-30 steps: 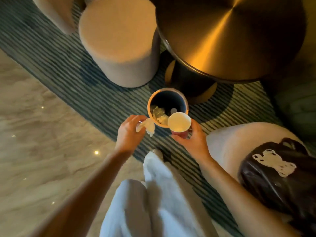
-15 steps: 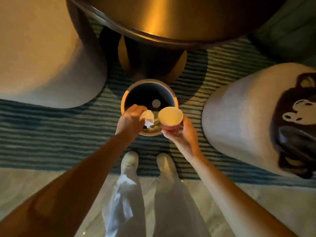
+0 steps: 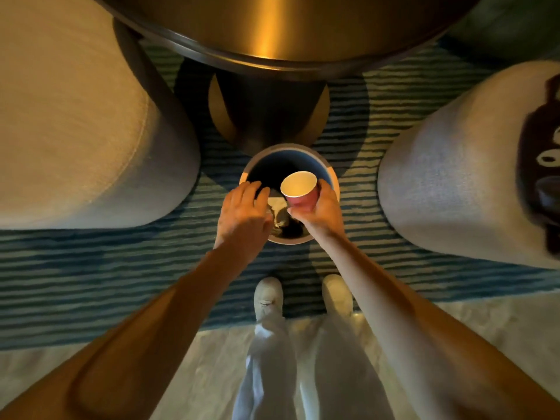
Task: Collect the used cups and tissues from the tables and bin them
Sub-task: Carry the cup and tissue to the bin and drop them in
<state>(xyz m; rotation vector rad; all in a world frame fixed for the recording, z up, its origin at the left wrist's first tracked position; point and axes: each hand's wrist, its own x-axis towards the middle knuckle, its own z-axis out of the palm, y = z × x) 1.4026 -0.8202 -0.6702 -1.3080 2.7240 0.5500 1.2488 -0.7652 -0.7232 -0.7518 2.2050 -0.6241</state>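
Note:
A small round bin [image 3: 331,174] with a pale rim and dark inside stands on the striped rug, straight ahead of my feet. My right hand [image 3: 321,211] grips a red paper cup [image 3: 300,189], upright, directly over the bin's mouth. My left hand [image 3: 244,214] hovers over the bin's left edge with fingers spread and nothing in it. Crumpled white tissues [image 3: 277,206] lie inside the bin between my hands.
A round brass-topped table [image 3: 272,28] on a dark pedestal [image 3: 268,110] stands just behind the bin. Pale upholstered stools flank it, one at left [image 3: 75,122] and one at right [image 3: 448,183]; a dark bag [image 3: 545,165] lies on the right one. Marble floor [image 3: 91,368] is under me.
My left hand has let go of the tissue, which now lies in the bin, and its fingers have spread. My right hand has carried the cup further over the bin's mouth.

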